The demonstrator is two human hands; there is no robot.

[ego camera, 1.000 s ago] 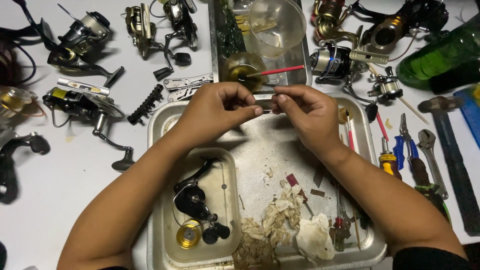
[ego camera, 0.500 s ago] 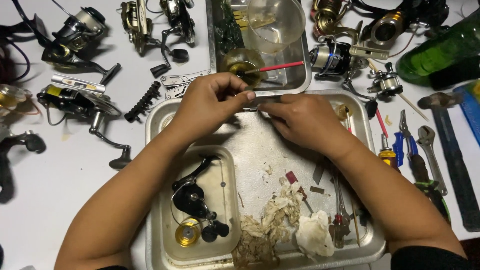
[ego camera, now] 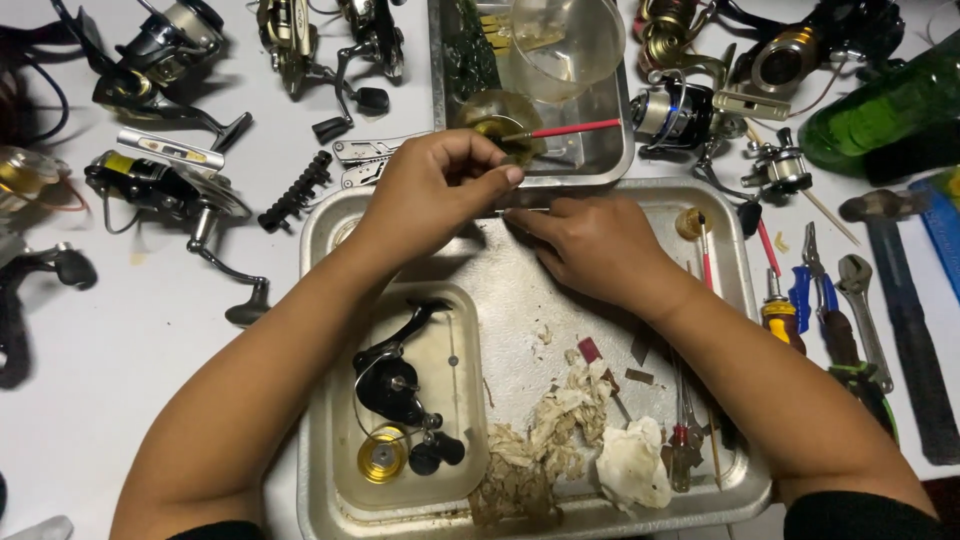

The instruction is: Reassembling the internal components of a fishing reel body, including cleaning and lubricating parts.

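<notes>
Head view, looking down on a reel-servicing bench (ego camera: 150, 350). The left hand (ego camera: 430, 185) is nearly closed, thumb and forefinger pinched on one end of a thin metal rod (ego camera: 525, 210), which lies level over the far rim of the large steel tray (ego camera: 520, 330). The right hand (ego camera: 600, 245) rests knuckles-up with fingers curled toward the rod's other end; whether it actually grips it cannot be told, since the fingertips are hidden.

Working the part over the tray seems sound practice, as anything dropped would land on metal rather than among the clutter. A light fingertip hold looks enough for so thin a part.

Open room is scarce. Just beyond the hands stands a second, smaller tray (ego camera: 600, 150) holding a clear cup (ego camera: 565, 40) and a red-handled brush (ego camera: 565, 128) (both within easy knocking range). To the right lie screwdrivers and pliers (ego camera: 815, 310); to the left, several fishing reels (ego camera: 160, 190). The near tray area carries a dismantled reel body (ego camera: 395, 380) and soiled rags (ego camera: 570, 440).
</notes>
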